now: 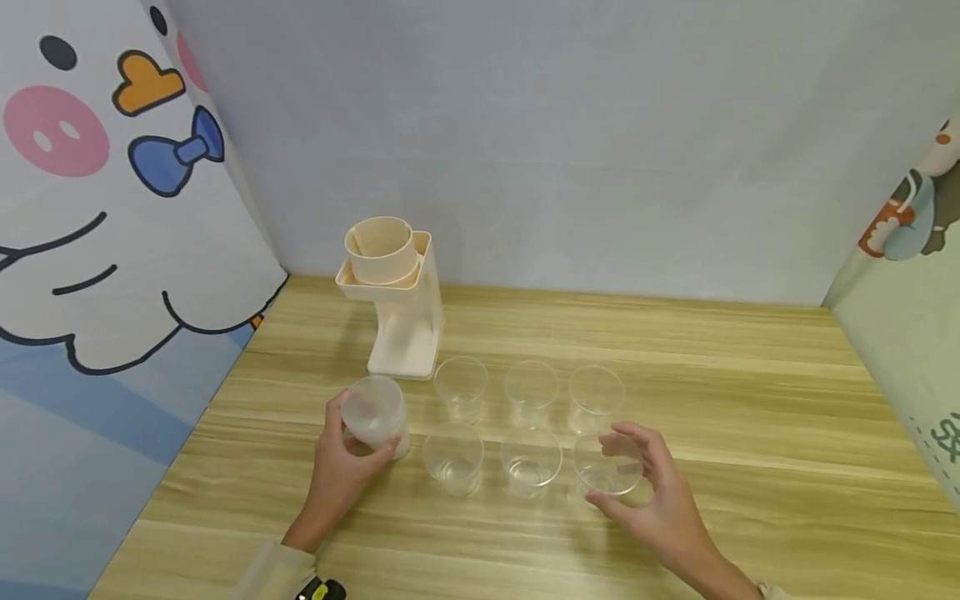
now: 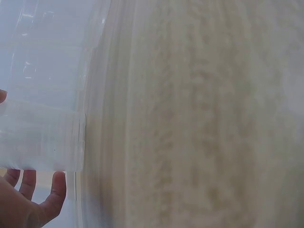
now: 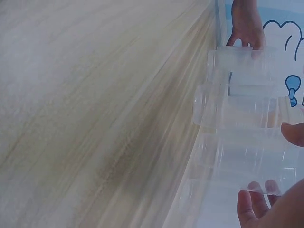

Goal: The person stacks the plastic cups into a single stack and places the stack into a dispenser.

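On the left of the table, my left hand (image 1: 341, 462) holds a cloudy stack of plastic cups (image 1: 375, 410), its thumb on the near side and fingers on the far left. The left wrist view shows the stack (image 2: 40, 137) upright, with fingertips against its wall. My right hand (image 1: 660, 504) grips a clear plastic cup (image 1: 600, 479) at the right end of the front row, thumb near and fingers behind the rim. Between the hands stand more clear cups, including a front middle cup (image 1: 531, 462) and a front left cup (image 1: 453, 462).
A back row holds a left cup (image 1: 461, 392), a middle cup (image 1: 531, 392) and a right cup (image 1: 596, 392). Behind the stack stands a cream holder (image 1: 408, 333) with a round cylinder (image 1: 382, 250) on top. A pale curtain (image 1: 555, 167) borders the table's back edge.
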A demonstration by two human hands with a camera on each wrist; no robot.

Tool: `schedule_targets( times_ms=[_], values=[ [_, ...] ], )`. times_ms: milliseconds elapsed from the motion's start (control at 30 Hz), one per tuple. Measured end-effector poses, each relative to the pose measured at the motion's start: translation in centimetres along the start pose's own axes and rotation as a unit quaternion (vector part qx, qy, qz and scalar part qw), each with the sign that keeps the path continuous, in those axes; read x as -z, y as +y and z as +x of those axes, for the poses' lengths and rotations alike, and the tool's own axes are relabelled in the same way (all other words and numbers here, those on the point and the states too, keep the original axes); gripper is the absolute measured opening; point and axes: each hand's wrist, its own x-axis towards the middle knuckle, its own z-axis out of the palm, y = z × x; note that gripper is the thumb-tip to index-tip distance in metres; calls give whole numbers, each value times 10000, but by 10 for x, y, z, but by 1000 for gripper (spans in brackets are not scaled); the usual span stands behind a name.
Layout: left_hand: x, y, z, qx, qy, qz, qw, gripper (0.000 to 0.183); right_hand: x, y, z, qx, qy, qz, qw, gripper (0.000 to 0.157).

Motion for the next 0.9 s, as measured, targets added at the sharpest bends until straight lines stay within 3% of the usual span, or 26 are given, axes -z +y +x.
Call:
schedule_targets(
  times_ms=[433, 900],
  values=[
    [0, 1, -1, 15, -4, -2, 10000, 77, 5, -9, 1, 292, 148, 137, 9994, 84],
    [0, 4, -2, 32, 19, 32, 10000, 76, 8, -21, 7, 552, -5, 180, 9983, 84]
  ],
)
